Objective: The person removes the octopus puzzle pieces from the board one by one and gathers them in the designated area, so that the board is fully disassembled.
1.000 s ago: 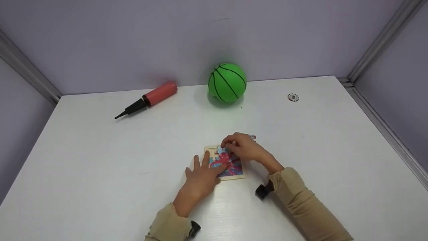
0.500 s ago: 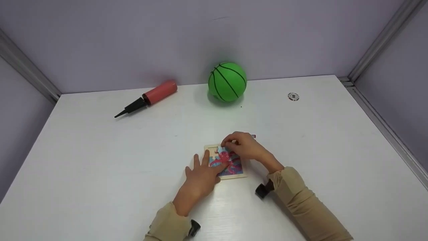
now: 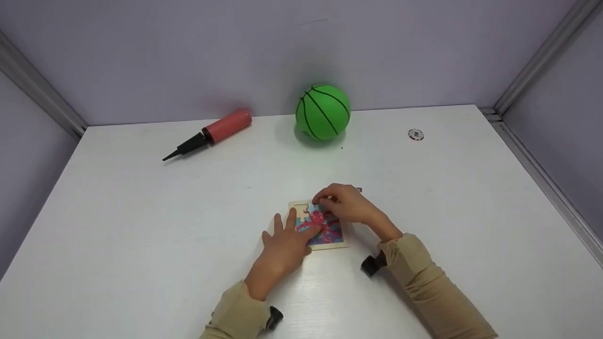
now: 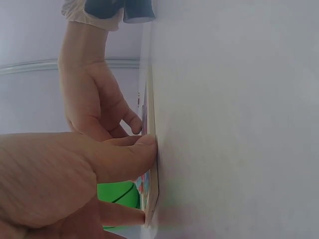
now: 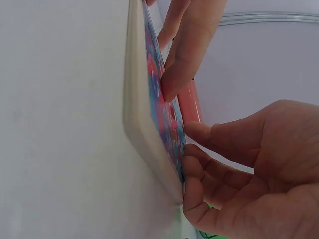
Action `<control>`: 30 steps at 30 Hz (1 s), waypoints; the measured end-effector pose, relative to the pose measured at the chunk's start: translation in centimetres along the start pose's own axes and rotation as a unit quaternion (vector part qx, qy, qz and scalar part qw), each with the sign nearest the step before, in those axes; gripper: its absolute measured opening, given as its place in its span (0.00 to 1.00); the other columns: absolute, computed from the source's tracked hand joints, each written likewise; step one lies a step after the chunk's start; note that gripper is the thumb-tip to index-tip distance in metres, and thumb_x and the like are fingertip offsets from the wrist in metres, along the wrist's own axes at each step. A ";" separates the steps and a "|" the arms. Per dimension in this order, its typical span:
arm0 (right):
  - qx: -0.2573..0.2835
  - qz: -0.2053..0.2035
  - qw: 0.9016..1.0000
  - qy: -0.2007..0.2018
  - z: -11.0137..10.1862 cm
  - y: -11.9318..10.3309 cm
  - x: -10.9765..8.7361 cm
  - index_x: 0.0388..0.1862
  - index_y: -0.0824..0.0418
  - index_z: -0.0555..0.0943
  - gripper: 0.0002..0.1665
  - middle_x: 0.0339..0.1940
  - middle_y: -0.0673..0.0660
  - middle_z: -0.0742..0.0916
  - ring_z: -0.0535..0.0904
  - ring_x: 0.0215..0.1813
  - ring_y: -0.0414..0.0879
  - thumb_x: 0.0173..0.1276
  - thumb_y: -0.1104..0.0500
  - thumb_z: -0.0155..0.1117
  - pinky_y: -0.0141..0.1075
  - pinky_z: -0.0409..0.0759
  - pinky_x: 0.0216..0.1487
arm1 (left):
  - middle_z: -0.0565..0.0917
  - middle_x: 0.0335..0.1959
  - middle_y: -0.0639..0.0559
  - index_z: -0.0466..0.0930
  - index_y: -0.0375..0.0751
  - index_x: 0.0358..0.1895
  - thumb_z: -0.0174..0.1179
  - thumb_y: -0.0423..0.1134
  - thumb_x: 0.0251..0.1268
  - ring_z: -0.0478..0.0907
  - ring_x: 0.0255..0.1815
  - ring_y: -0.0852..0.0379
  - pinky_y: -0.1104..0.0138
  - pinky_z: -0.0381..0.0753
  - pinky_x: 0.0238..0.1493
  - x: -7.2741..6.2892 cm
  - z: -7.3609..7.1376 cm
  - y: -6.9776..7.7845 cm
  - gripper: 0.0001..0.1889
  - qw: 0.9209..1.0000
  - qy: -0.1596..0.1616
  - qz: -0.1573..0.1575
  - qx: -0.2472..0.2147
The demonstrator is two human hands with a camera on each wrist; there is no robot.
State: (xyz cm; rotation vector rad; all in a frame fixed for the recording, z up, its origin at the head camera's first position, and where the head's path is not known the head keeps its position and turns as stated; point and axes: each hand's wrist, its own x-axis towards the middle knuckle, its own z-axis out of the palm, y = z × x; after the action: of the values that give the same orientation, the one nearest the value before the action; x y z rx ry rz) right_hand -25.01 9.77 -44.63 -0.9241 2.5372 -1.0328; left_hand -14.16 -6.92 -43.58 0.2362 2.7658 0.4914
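A small jigsaw puzzle (image 3: 330, 235) with a pink octopus on blue lies in a pale wooden frame (image 3: 343, 246). Bare wood shows at its upper left corner. My left hand (image 3: 282, 249) rests on its left side, fingers spread; the index finger reaches the left rim and the thumb presses the picture. In the left wrist view, part of that hand lies along the frame's edge. My right hand (image 3: 348, 205) bends over the top right corner. Its thumb and curled fingers (image 5: 194, 167) pinch a puzzle piece (image 3: 311, 207) at the top, mostly hidden beneath them.
A small coloured item (image 3: 359, 189) peeks out behind my right hand. Farther back are a red and black hand pump (image 3: 226, 127), a green ball (image 3: 323, 113) with black lines and a round chip (image 3: 416, 134). Walls enclose the white table (image 3: 141, 226).
The head view has tilted slightly, so everything sits a little higher in it. Both hands keep their places on the puzzle, the right fingers still at its top edge.
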 end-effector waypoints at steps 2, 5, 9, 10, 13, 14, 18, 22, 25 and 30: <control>0.000 -0.004 1.000 -0.001 -0.1 0.0 -0.1 0.46 0.64 0.85 0.13 0.44 0.58 0.86 0.79 0.43 0.48 0.72 0.63 0.54 0.44 0.77 0.47 | 0.52 0.75 0.35 0.68 0.62 0.68 0.60 0.42 0.66 0.49 0.71 0.27 0.33 0.62 0.56 0.1 0.0 0.1 0.27 1.000 -0.001 0.002 0.005; 0.003 -0.006 1.000 -0.003 -0.2 0.1 -0.1 0.46 0.64 0.85 0.13 0.44 0.58 0.86 0.79 0.44 0.48 0.72 0.63 0.54 0.45 0.77 0.48 | 0.52 0.75 0.35 0.68 0.62 0.69 0.60 0.42 0.67 0.48 0.71 0.27 0.33 0.62 0.56 0.2 -0.1 0.3 0.27 1.000 -0.008 -0.004 0.006; 0.006 -0.008 1.000 -0.005 -0.1 0.2 0.0 0.45 0.63 0.86 0.13 0.43 0.57 0.86 0.78 0.41 0.46 0.72 0.63 0.54 0.42 0.76 0.46 | 0.49 0.75 0.36 0.64 0.64 0.71 0.58 0.44 0.68 0.46 0.72 0.28 0.34 0.62 0.56 0.4 -0.2 0.7 0.29 0.999 -0.032 -0.024 0.016; 0.008 -0.009 1.000 -0.005 -0.1 0.3 0.1 0.45 0.63 0.86 0.13 0.42 0.57 0.86 0.77 0.41 0.46 0.72 0.63 0.54 0.41 0.75 0.45 | 0.48 0.76 0.36 0.63 0.65 0.71 0.57 0.45 0.69 0.44 0.73 0.28 0.34 0.61 0.57 0.5 -0.2 0.9 0.29 0.999 -0.039 -0.032 0.018; 0.012 -0.014 1.000 -0.003 0.0 0.2 0.1 0.44 0.63 0.86 0.13 0.42 0.57 0.86 0.76 0.39 0.45 0.72 0.64 0.55 0.38 0.74 0.43 | 0.44 0.77 0.36 0.60 0.68 0.72 0.55 0.51 0.68 0.41 0.73 0.27 0.33 0.59 0.57 0.7 -0.1 1.4 0.29 0.997 -0.054 -0.051 0.019; 0.014 -0.015 1.000 -0.002 -0.1 0.2 0.0 0.44 0.63 0.86 0.13 0.41 0.56 0.86 0.76 0.39 0.45 0.72 0.64 0.55 0.38 0.74 0.43 | 0.43 0.77 0.36 0.60 0.69 0.72 0.54 0.54 0.68 0.40 0.73 0.27 0.33 0.58 0.57 0.8 -0.1 1.5 0.30 0.997 -0.055 -0.057 0.017; 0.012 -0.016 1.000 -0.003 0.0 0.1 0.1 0.44 0.63 0.86 0.13 0.42 0.56 0.86 0.77 0.41 0.45 0.71 0.63 0.55 0.40 0.74 0.46 | 0.43 0.76 0.35 0.59 0.71 0.72 0.54 0.61 0.64 0.41 0.72 0.25 0.32 0.61 0.54 1.1 0.1 2.0 0.32 0.996 -0.041 -0.070 0.020; 0.012 -0.017 1.000 -0.009 0.0 0.0 0.3 0.44 0.63 0.86 0.13 0.42 0.55 0.86 0.77 0.44 0.47 0.72 0.63 0.54 0.42 0.74 0.49 | 0.45 0.76 0.36 0.60 0.72 0.71 0.57 0.63 0.61 0.44 0.70 0.25 0.33 0.64 0.52 1.3 0.3 2.2 0.33 0.996 -0.026 -0.077 0.023; 0.012 -0.017 1.000 -0.007 -0.1 0.0 0.1 0.43 0.63 0.86 0.13 0.42 0.55 0.85 0.77 0.45 0.47 0.72 0.63 0.54 0.43 0.73 0.49 | 0.46 0.75 0.35 0.61 0.72 0.71 0.61 0.63 0.58 0.46 0.70 0.25 0.33 0.65 0.50 1.3 0.3 2.3 0.36 0.997 -0.014 -0.076 0.019; 0.017 -0.006 1.000 0.003 -0.3 0.2 -0.2 0.42 0.61 0.86 0.13 0.40 0.54 0.84 0.76 0.44 0.47 0.72 0.62 0.54 0.42 0.72 0.48 | 0.48 0.75 0.35 0.62 0.72 0.71 0.64 0.63 0.52 0.46 0.69 0.24 0.33 0.65 0.50 1.4 0.5 2.6 0.39 0.997 -0.005 -0.073 0.020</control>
State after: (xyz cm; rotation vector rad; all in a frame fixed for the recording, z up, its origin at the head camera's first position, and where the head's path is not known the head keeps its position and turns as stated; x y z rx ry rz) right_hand -25.09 10.16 -44.56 -0.9305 2.5137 -1.0806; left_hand -15.03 -4.05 -43.48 0.0454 2.7584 0.3970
